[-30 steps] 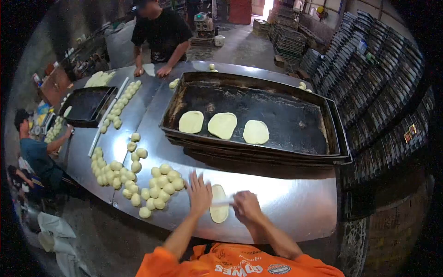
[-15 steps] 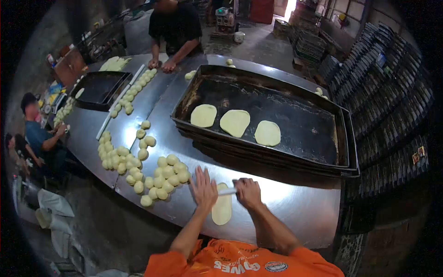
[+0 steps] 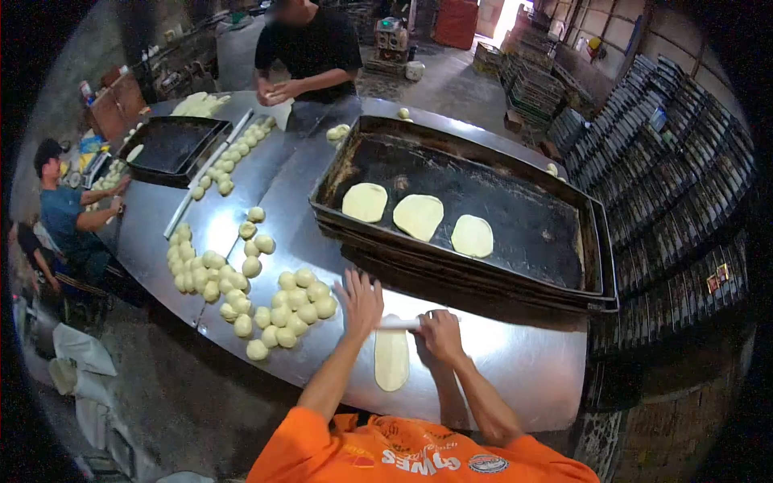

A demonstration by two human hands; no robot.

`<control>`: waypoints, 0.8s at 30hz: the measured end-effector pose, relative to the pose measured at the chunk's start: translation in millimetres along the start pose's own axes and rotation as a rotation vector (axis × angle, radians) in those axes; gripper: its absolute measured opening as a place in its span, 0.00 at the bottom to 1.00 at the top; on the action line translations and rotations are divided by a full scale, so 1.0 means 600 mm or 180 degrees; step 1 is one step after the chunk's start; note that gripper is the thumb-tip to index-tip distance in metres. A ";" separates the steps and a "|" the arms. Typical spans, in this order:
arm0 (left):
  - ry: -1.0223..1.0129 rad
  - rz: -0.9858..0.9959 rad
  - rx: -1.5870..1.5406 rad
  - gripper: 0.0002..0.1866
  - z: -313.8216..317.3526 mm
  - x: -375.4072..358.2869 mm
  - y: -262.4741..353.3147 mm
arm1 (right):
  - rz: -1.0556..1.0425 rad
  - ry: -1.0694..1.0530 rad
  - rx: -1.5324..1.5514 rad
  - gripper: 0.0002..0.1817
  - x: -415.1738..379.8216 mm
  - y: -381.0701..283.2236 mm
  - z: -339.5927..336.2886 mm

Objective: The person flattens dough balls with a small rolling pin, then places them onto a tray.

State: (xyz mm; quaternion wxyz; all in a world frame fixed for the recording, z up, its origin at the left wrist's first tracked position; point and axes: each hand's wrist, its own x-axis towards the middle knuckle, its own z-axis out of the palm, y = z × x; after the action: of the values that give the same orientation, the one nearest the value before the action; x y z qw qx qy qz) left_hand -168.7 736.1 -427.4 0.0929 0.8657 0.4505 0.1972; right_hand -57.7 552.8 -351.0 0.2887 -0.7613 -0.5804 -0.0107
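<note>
A flattened oval of pale dough (image 3: 391, 362) lies on the metal table in front of me. Across its far end rests a thin white rolling pin (image 3: 398, 323). My right hand (image 3: 441, 332) grips the pin at its right part. My left hand (image 3: 360, 302) is beside the pin's left end, fingers spread, holding nothing. Just left of that hand, a cluster of round dough balls (image 3: 295, 306) sits on the table.
A large dark tray (image 3: 515, 217) beyond my hands holds three flat dough pieces (image 3: 419, 216). More dough balls (image 3: 193, 270) lie left. A smaller tray (image 3: 173, 149), a long white bar (image 3: 187, 211), two co-workers (image 3: 310, 52) (image 3: 68, 209) and stacked racks (image 3: 668, 177) surround the table.
The rolling pin has moved to the dough's far end and lies more level. My left hand has shifted slightly away from the dough. The co-worker across the table has raised their hands, now holding dough.
</note>
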 end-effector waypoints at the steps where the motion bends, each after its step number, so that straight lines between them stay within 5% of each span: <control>1: 0.0132 0.0202 -0.0254 0.30 -0.009 -0.062 0.000 | 0.0098 -0.0502 0.0257 0.09 -0.038 0.002 -0.008; 5: -0.0571 0.0829 -0.0289 0.32 -0.104 -0.282 0.007 | 0.0012 -0.0194 0.0227 0.19 -0.239 -0.012 0.004; 8: -0.1093 0.0905 -0.0465 0.32 -0.147 -0.335 0.001 | 0.0089 -0.0944 0.0325 0.19 -0.237 -0.011 -0.016; 11: -0.0746 0.0638 -0.0786 0.31 -0.118 -0.301 -0.002 | -0.0204 -0.0584 0.0256 0.18 -0.162 -0.001 -0.027; 17: 0.0308 0.0192 0.0181 0.32 -0.044 -0.067 0.012 | -0.0289 -0.0140 -0.0306 0.07 0.017 0.071 0.051; 21: 0.0626 0.0075 0.0392 0.32 -0.014 0.017 0.001 | 0.0806 -0.1002 -0.0084 0.09 0.086 0.090 0.077; 23: 0.0481 -0.0024 0.0357 0.32 -0.007 0.035 -0.010 | -0.0547 -0.0246 0.0342 0.10 0.092 0.085 0.060; 24: 0.0489 -0.0028 0.0377 0.32 -0.014 0.049 -0.010 | -0.0557 -0.0239 0.0361 0.10 0.098 0.092 0.061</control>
State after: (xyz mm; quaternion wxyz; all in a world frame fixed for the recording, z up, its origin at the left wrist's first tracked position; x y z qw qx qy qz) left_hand -161.6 763.6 -414.6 0.0075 0.8501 0.4710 0.2355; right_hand -1.0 611.8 -384.3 0.3073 -0.6900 -0.6548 0.0255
